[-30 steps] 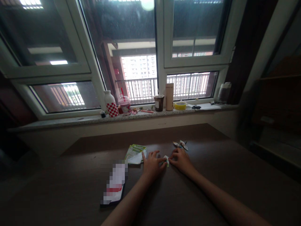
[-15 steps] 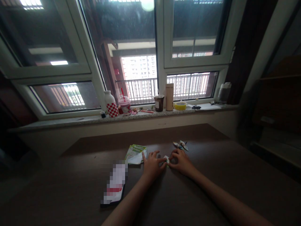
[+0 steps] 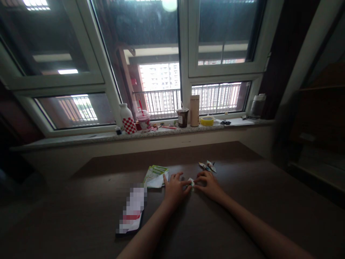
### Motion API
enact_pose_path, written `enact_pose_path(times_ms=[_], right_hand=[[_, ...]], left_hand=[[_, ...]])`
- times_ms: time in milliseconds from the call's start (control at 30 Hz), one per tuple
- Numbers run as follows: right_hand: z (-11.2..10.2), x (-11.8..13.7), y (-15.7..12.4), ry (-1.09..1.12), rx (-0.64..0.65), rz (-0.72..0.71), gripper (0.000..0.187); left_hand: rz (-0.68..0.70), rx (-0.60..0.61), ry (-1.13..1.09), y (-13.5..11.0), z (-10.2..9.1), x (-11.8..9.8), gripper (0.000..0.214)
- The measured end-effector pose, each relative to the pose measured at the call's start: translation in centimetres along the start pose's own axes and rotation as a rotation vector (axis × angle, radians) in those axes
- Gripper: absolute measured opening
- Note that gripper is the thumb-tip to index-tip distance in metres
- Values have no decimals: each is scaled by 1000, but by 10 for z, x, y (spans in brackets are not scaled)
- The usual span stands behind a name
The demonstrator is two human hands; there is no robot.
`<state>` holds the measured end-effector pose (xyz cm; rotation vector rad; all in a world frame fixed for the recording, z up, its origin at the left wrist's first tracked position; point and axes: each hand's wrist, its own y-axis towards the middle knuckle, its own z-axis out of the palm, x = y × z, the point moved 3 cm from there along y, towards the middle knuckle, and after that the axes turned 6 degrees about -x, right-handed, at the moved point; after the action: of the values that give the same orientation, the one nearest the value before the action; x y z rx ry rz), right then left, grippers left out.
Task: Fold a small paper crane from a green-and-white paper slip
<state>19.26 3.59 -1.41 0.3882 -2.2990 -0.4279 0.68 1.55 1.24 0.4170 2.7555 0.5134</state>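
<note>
A small folded piece of white and green paper [image 3: 191, 181] lies low over the brown table between my two hands. My left hand [image 3: 175, 187] pinches its left side with thumb and forefinger, the other fingers spread toward the green leaflets [image 3: 157, 175]. From the right, the thumb and forefinger of my right hand [image 3: 208, 185] close on the paper's other side. Just beyond my right hand lie small folded paper pieces [image 3: 207, 166] with pointed ends. The fine folds of the held paper are too small to make out.
A blurred-out phone-like object [image 3: 132, 212] lies left of my left forearm on the table [image 3: 88, 201]. Along the windowsill [image 3: 67, 140] stand a checkered bottle [image 3: 128, 120], a pink cup [image 3: 143, 120], a dark cup [image 3: 182, 117], a tan flask [image 3: 194, 110], yellow tape [image 3: 207, 121] and scissors [image 3: 225, 123].
My right hand's fingers have shifted slightly at the paper, and a bit more of it shows between the hands. My left hand stays almost in place.
</note>
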Motion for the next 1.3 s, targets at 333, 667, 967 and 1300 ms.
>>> enact_pose_path(times_ms=[333, 667, 967, 1300], right_hand=[[-1, -3, 0, 84, 46, 13, 12], [-1, 0, -1, 28, 15, 0, 12], [1, -1, 2, -72, -74, -19, 16], [2, -1, 5, -143, -83, 5, 17]], left_hand=[[-4, -9, -12, 0, 0, 0, 22], [-11, 22, -15, 0, -1, 0, 23], [-17, 26, -25, 0, -1, 1, 23], [-15, 29, -21, 1, -1, 1, 23]])
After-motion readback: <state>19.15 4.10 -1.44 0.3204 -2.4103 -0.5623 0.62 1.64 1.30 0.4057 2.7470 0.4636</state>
